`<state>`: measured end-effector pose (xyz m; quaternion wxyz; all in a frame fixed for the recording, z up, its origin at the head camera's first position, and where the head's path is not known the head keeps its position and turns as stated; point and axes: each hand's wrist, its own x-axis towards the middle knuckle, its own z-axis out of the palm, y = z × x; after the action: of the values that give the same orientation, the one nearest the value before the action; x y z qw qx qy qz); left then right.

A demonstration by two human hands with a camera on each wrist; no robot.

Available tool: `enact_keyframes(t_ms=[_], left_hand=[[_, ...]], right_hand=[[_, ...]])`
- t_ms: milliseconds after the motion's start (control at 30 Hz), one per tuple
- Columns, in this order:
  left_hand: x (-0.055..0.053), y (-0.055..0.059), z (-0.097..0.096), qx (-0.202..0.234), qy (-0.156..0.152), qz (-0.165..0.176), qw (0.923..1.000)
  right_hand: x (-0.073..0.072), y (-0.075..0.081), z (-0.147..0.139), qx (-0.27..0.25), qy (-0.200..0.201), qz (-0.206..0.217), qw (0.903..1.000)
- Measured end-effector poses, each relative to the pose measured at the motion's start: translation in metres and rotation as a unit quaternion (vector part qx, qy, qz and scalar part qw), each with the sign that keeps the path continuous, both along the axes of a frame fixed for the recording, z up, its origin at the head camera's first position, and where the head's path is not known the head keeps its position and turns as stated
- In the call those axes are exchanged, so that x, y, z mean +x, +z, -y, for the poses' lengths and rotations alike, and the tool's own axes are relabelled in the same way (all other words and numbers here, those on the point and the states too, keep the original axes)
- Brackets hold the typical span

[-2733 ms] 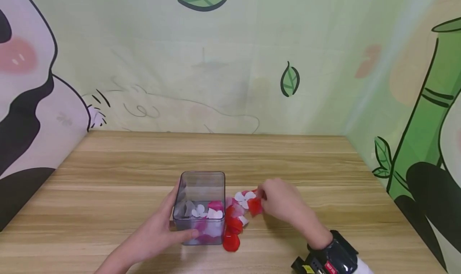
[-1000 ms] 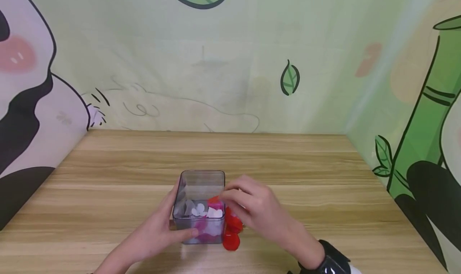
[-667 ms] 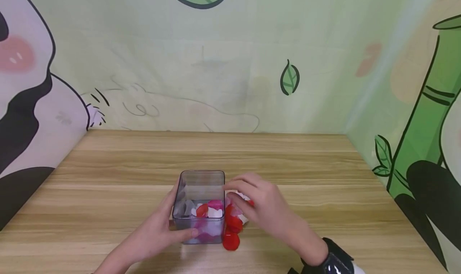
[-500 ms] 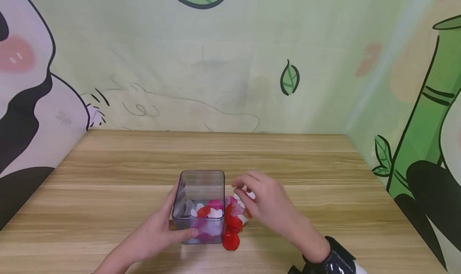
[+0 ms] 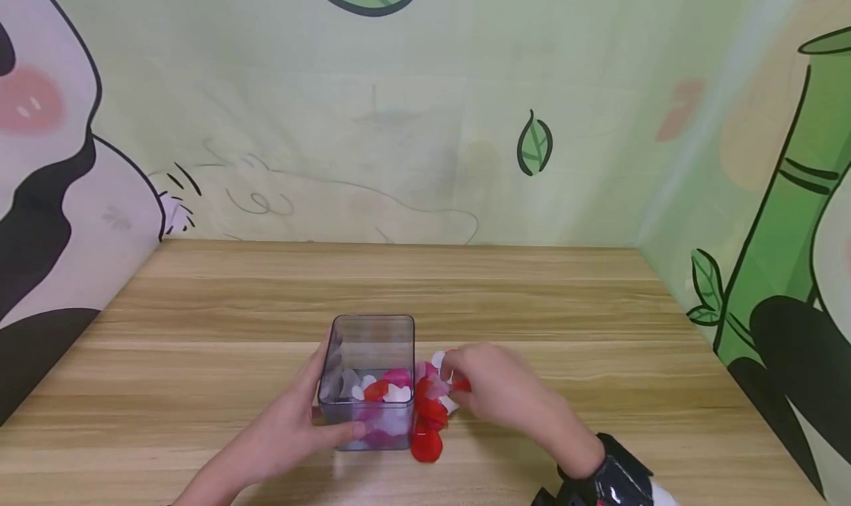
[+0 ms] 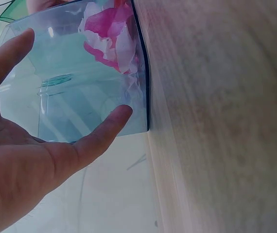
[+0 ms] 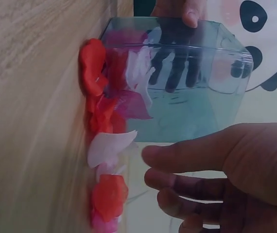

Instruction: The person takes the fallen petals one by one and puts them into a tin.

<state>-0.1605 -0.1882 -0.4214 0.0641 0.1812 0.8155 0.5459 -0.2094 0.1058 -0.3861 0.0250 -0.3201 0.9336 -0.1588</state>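
Note:
A clear, grey-tinted plastic box (image 5: 374, 340) stands on the wooden table with white, pink and red petals (image 5: 397, 394) inside. My left hand (image 5: 292, 425) grips it from the left, thumb across the near wall and fingers along the far left side. Against the box's right wall lies a pile of loose artificial petals (image 5: 432, 414), red, pink and white. My right hand (image 5: 505, 391) is low over the right end of that pile. In the right wrist view its fingertips (image 7: 153, 156) sit just beside a white petal (image 7: 110, 147), with nothing between thumb and fingers.
The table (image 5: 266, 292) runs back to a green printed backdrop (image 5: 279, 107) with panda and bamboo drawings. A black strapped device (image 5: 612, 476) sits on my right wrist.
A red petal was let go into the box by my right hand, which has since moved back right and down to the pile. My left hand keeps its grip on the box.

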Motion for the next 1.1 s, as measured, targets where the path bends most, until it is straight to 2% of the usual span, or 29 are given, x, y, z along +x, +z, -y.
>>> enact_keyframes(t_ms=[167, 433, 600, 833, 1100], left_hand=[[0.0, 0.001, 0.0, -0.028, 0.01, -0.016, 0.9994], [0.001, 0.001, 0.001, -0.043, 0.012, -0.024, 0.9987], [0.002, 0.002, 0.001, -0.049, 0.015, -0.02, 0.9985], [0.002, 0.002, 0.001, -0.052, 0.017, -0.028, 0.9981], [0.001, 0.001, 0.001, -0.048, 0.016, -0.026, 0.9984]], right_hand=[[-0.001, -0.007, 0.0, 0.017, 0.007, 0.025, 0.9995], [-0.002, -0.015, 0.002, 0.01, 0.04, -0.017, 0.999], [-0.003, -0.015, 0.002, 0.003, 0.028, -0.008, 0.9996], [-0.004, -0.018, 0.002, 0.016, 0.046, -0.009, 0.9988], [-0.004, -0.02, 0.003, 0.002, 0.043, -0.011, 0.999]])
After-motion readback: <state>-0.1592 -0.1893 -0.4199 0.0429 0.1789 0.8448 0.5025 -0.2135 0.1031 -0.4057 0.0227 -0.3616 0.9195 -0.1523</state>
